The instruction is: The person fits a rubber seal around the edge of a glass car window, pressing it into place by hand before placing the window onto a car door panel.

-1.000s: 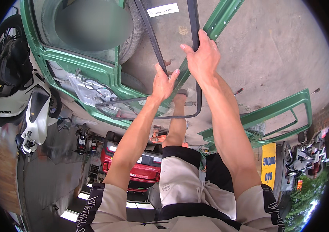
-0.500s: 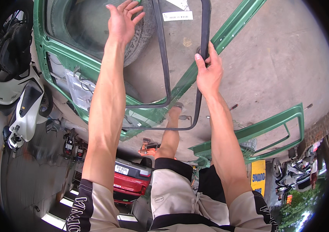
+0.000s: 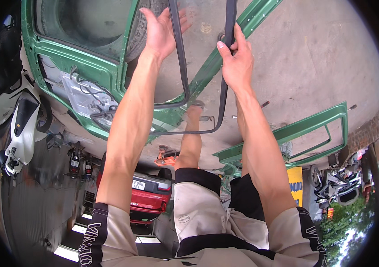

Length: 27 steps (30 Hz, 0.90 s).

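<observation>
A clear glass pane with black rubber edging (image 3: 223, 95) hangs upright in front of me, rounded at its lower corner. My right hand (image 3: 238, 62) grips its right-hand edging, thumb on the near side and fingers wrapped round. My left hand (image 3: 159, 38) is spread open at the pane's left strip; its fingertips show beyond that strip, and I cannot tell whether they touch it. Behind and to the left stands a green vehicle door (image 3: 76, 53) with a window and an uncovered inner panel with wires. A green frame bar (image 3: 211, 66) runs diagonally behind the pane.
Another green door frame (image 3: 296, 133) lies on the concrete floor at right. An orange tool or stand (image 3: 166, 156) sits near my leg. A white motorbike (image 3: 22, 129) is at left, a red car (image 3: 149, 200) below, and parked motorbikes (image 3: 338, 184) at lower right.
My left hand has moved right, from over the door window to the pane's left strip. The pane and my right hand have shifted slightly up and left in view, the grip unchanged.
</observation>
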Motion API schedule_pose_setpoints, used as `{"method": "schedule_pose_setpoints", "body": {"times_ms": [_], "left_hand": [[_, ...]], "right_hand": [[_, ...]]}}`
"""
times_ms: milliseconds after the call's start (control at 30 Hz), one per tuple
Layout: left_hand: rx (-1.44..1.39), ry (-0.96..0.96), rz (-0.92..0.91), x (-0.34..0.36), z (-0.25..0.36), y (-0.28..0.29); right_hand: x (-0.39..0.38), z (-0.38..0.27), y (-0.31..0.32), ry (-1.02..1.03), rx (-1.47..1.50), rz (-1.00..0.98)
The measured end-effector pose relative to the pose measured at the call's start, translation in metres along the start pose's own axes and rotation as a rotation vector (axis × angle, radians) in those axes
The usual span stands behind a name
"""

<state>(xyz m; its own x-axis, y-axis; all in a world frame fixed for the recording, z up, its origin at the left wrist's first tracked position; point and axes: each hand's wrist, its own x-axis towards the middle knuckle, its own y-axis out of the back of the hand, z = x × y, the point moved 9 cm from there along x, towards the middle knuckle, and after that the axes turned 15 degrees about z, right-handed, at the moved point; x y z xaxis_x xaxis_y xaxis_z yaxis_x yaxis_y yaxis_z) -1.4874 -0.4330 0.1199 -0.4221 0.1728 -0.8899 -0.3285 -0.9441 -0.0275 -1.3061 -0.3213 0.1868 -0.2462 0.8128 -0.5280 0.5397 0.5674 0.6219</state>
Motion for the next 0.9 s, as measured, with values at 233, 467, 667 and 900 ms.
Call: {"method": "schedule_pose_setpoints", "body": {"times_ms": [233,467,667,900], "left_hand": [[0.180,0.091,-0.144,-0.032,-0.067,0.019],[0.468,-0.022,-0.126,-0.080,-0.129,0.081],[0.501,0.148,0.031,-0.096,-0.172,0.169],[0.208,-0.067,0.150,-0.051,-0.151,0.084]], "right_hand": [[-0.005,0.001,-0.003,-0.004,0.000,-0.006],[-0.002,0.018,0.001,0.041,0.465,-0.011],[-0.068,0.098,0.003,-0.392,0.451,0.186],[-0.121,0.138,-0.042,-0.536,0.374,-0.128]]}}
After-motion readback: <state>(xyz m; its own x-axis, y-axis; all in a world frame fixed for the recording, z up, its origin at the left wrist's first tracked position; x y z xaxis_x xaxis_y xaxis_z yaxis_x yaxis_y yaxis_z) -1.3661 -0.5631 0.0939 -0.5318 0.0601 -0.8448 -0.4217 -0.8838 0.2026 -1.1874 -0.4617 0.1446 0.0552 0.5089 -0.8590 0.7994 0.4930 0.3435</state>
